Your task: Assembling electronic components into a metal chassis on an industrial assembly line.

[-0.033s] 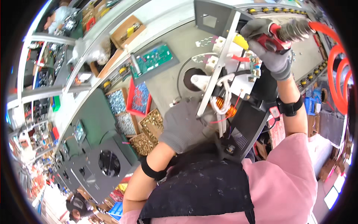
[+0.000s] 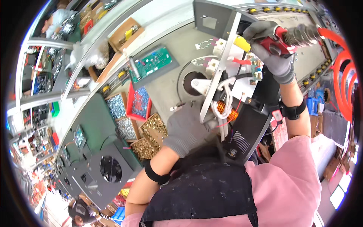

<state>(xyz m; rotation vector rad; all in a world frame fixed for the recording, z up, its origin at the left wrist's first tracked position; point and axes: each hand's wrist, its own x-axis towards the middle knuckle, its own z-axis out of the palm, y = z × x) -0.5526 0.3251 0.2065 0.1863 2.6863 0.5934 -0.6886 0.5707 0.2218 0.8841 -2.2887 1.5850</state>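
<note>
My gloved right hand is wrapped round a red air-powered driver, which has a coiled red hose. It is held over the far right of an opened dark metal device housing. Inside are a copper-wound coil, white cables and white connector blocks. A pale metal bar runs along the housing's left side. My gloved left hand is closed at the bar's near end, its fingertips partly hidden. A small silver piece shows beside that hand. The driver's tip is hard to make out.
Left of the housing, a green circuit board lies on a grey panel. A red bin and cardboard boxes of screws stand nearer. A grey panel with a fan lies at left. Rollers edge the right side.
The whole view has shifted slightly. Both hands keep the same hold, and the driver stays over the far end of the housing.
</note>
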